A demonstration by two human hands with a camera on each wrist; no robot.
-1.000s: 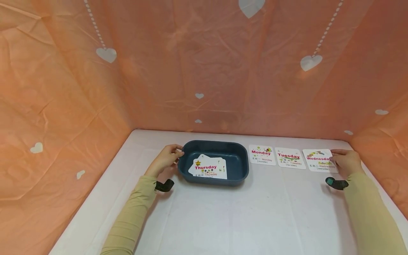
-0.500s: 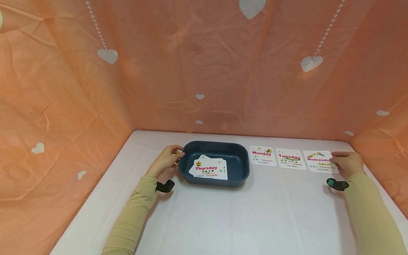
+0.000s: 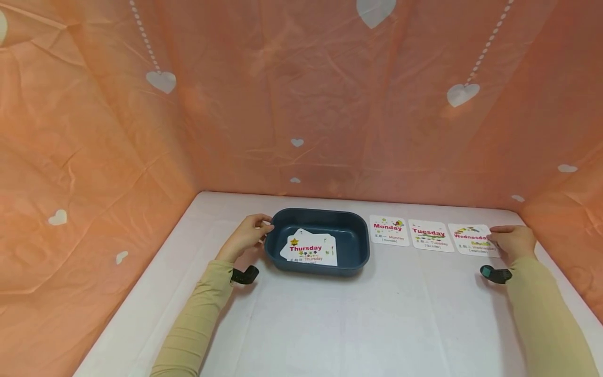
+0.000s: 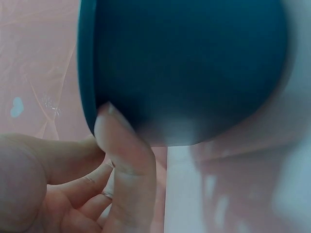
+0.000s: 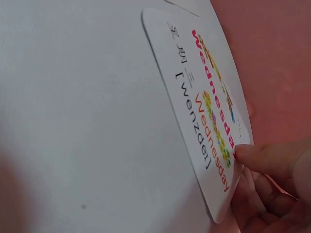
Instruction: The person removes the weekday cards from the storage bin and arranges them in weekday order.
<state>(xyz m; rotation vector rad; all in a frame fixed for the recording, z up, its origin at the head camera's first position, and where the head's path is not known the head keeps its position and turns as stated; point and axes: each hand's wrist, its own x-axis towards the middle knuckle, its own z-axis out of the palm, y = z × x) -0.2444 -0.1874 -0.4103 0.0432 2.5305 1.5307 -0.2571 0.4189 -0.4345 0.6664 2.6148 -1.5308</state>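
My left hand (image 3: 246, 236) pinches the left end of a dark blue rectangular tray (image 3: 350, 267), its fingertips at the rim in the left wrist view. Inside the tray lies a loose pile of white cards, with a Thursday card (image 3: 306, 251) on top. At the right, my right hand (image 3: 514, 243) holds the right edge of the Wednesday card (image 3: 471, 240) between thumb and fingers. In the right wrist view the thumb presses on that card's printed face, while the other fingers curl at its edge. The card lies flat or nearly so on the table.
Left of the Wednesday card, a Tuesday card (image 3: 430, 235) and a Monday card (image 3: 389, 230) lie in a row beside the tray. The white-covered table (image 3: 353, 324) meets orange cloth walls (image 3: 330, 131) with white hearts at the back and sides.
The right hand and the Wednesday card have shifted very slightly left, toward the Tuesday card. The left hand stays on the tray, and the head view has drifted a little.
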